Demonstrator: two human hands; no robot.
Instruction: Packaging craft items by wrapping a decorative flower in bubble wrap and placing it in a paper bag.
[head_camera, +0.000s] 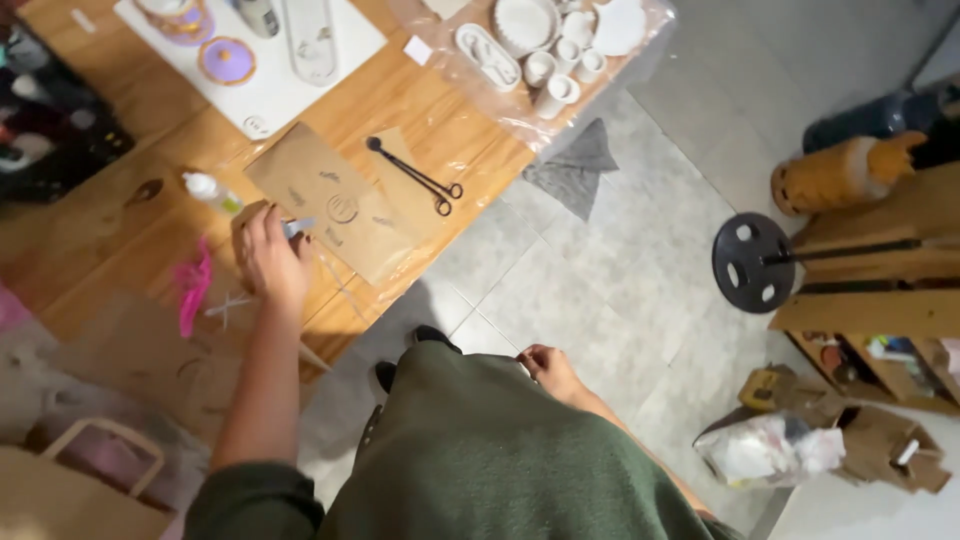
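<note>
A person's left hand (270, 255) rests on a wooden tabletop (440, 110), its grip closed around a small light-blue object (298, 228) at the near-left corner of a brown paper bag (340, 205). The object's long axis runs from the fingers toward the bag, pointing right. The right hand (545, 368) hangs loosely curled and empty, well apart from the bag, beside a green garment (490, 450).
</note>
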